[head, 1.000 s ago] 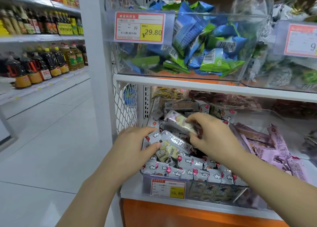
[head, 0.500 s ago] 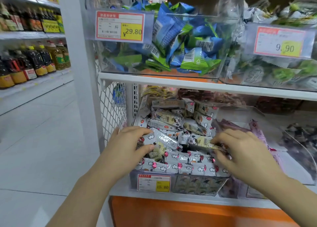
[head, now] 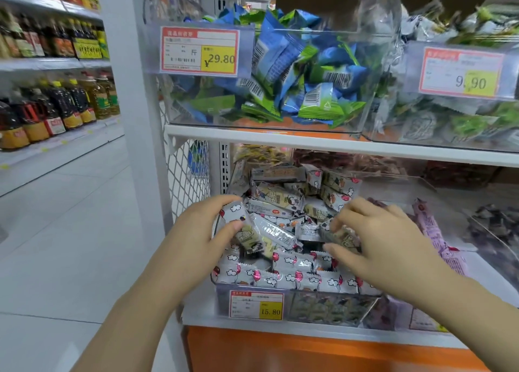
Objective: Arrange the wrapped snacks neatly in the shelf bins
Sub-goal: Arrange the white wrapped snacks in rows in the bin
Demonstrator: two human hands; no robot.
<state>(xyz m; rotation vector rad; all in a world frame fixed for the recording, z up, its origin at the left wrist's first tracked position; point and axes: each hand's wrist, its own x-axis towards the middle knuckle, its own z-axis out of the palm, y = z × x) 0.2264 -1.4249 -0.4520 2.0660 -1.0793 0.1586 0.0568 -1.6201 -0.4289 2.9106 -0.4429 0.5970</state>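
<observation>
Supermarket shelving is seen; a clear bin on the lower shelf is heaped with snacks. One pack is held in the left grip, a second pack is pinched by the right grip. Packs are judged light, crinkly and slippery, best taken across the middle. Dozens are piled, too many for counting.

White tiled floor, bottle shelves.

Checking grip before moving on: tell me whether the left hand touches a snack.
Touching. The head view shows the left hand pinching a wrapped snack between thumb and fingers.
</observation>
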